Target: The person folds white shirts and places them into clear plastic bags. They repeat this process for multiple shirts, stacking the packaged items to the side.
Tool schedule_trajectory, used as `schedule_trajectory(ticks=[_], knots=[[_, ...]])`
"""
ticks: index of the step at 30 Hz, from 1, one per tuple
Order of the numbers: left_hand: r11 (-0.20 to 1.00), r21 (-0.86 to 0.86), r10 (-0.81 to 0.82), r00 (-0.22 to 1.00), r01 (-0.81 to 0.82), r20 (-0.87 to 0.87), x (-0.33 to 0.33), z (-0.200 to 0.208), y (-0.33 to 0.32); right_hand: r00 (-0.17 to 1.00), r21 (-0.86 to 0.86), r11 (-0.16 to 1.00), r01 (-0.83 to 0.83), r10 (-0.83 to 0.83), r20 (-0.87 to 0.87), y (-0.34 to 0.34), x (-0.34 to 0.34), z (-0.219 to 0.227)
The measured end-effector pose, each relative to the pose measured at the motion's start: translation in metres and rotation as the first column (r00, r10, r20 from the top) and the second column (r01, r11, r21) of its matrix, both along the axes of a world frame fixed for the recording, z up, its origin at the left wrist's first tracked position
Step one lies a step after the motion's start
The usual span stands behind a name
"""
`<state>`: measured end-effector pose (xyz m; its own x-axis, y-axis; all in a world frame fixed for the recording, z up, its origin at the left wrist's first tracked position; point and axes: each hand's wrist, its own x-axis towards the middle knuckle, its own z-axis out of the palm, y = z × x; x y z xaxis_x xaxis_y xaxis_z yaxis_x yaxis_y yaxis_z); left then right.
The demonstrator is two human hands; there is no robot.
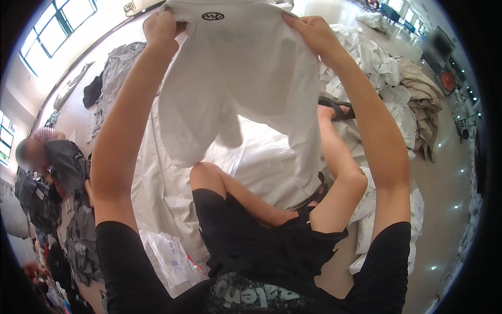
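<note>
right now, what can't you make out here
In the head view:
White garment, held by left hand and right hand: top cut off by upper picture edge; far side turned away.
Clear plastic bag: print too small to read.
Dark rectangular object, upper right: blurred.

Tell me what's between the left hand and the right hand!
A white garment with a black oval mark, held up by the left hand and right hand; the head view shows this.

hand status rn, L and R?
Left hand: closed, holding the upper left part of the white garment.
Right hand: closed, holding the upper right part of the same garment.
</note>
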<state>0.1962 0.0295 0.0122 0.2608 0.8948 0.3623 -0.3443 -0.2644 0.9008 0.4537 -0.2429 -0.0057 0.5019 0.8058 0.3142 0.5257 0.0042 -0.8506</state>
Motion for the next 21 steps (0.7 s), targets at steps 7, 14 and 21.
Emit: schedule_trajectory(ticks=[7, 14, 21], knots=[[0.958, 0.273, -0.187, 0.913, 0.088, 0.362, 0.014, 0.011, -0.142, 0.836, 0.232, 0.971, -0.056, 0.172, -0.521, -0.047, -0.032, 0.029], [0.876, 0.442, -0.421, 0.754, 0.194, 0.504, 0.046, 0.010, -0.212, 0.499, 0.626, 0.764, -0.156, 0.608, -0.617, -0.060, -0.032, 0.019], [0.888, 0.172, -0.460, 0.824, 0.426, 0.330, 0.166, -0.085, -0.087, 0.349, 0.605, 0.780, 0.157, 0.530, -0.773, 0.087, 0.032, -0.089]])
